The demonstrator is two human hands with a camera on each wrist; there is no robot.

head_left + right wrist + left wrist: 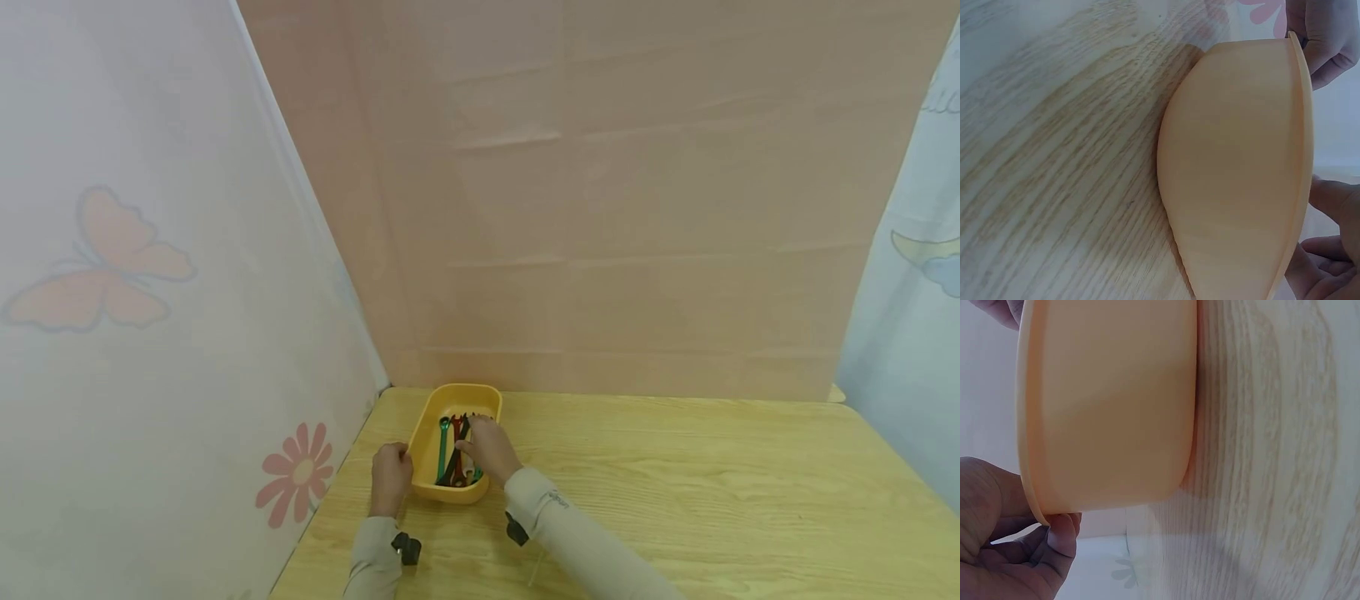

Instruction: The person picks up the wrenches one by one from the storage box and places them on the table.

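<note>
A yellow plastic bin (424,433) stands on the table near its left edge, with several wrenches lying in it. Among them are a green wrench (442,450), a red wrench (457,427) and a black wrench (452,468) slanting across the others. My left hand (392,477) pinches the bin's left rim between thumb and fingers, as the left wrist view also shows. Over the bin's right side, my right hand (491,448) reaches in, its fingertips at the wrenches by the black one's upper end. The bin wall hides those fingertips in the right wrist view, so their grip is unclear.
The light wood table (675,483) stretches away to the right of the bin. A plain peach-coloured sheet (600,208) hangs behind it. To the left hangs a white sheet (187,375) with butterfly and flower prints, close to the table's edge.
</note>
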